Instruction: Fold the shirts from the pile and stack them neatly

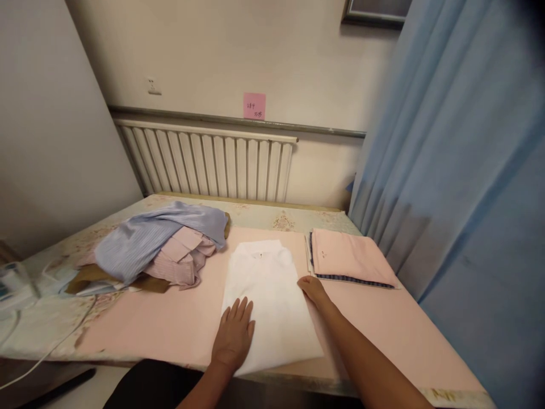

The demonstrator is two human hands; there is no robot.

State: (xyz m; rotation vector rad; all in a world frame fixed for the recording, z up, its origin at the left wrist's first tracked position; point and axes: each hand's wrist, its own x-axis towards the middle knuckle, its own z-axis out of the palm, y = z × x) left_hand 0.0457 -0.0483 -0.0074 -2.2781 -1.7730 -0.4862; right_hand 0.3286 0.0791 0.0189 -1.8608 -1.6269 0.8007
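A white shirt (272, 301) lies folded into a long rectangle, its collar at the far end. My left hand (235, 335) rests flat on the shirt's lower left part, fingers stretched out. At the right edge, my right hand (313, 288) has its fingers closed in a pinch on the white cloth. Under the shirt spreads a pink mat (170, 324).
Left of the shirt is a heap of loose clothes with a blue ribbed garment (149, 233) and a pink striped garment (183, 258). Folded pink clothes (353, 254) lie stacked at right. A blue curtain (447, 159) hangs along the right side; a radiator (213, 162) stands behind.
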